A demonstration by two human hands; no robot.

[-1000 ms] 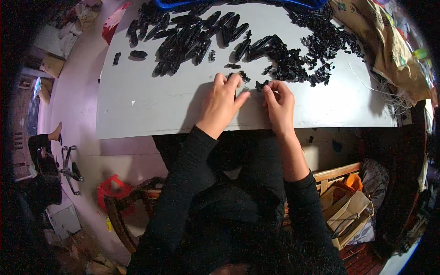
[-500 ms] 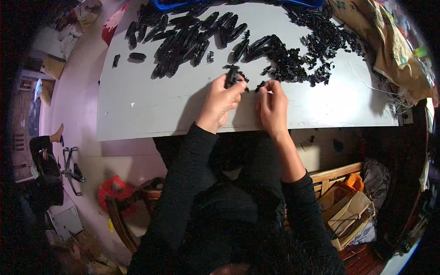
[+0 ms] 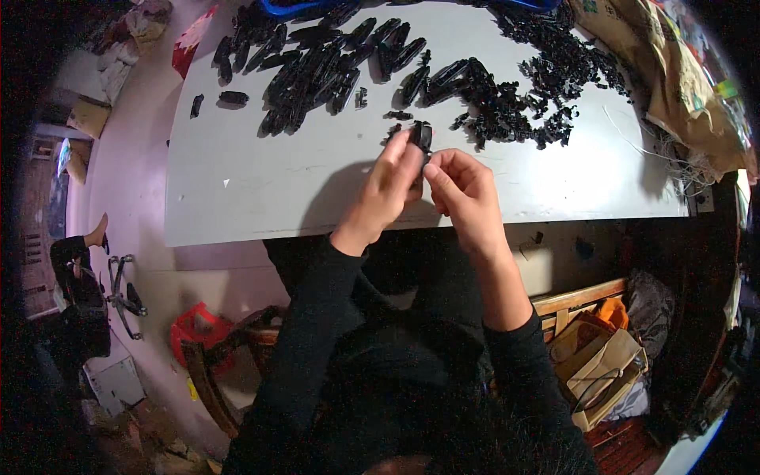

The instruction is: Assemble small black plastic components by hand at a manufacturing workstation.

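2 hands on 1 black plastic part above the table

The left hand (image 3: 388, 186) and the right hand (image 3: 463, 190) meet over the near half of the white table (image 3: 261, 198), both raised a little off its surface. Between them is a small black plastic part (image 3: 419, 136), upright, its top showing above the fingertips. The left fingers (image 3: 405, 154) are pressed together and pinch the part from the left side; the right fingers (image 3: 440, 170) are curled in and pinch it from the right, lower down. Both forearms wear black sleeves.

Just behind the hands lies a heap of small black pieces (image 3: 522, 103), spreading toward the far right. To the far left is a pile of longer black shells (image 3: 309, 71), lying flat and overlapping. A brown paper sack (image 3: 673, 71) rests at the right end of the table. On the floor at the left stands a red basket (image 3: 194, 328)
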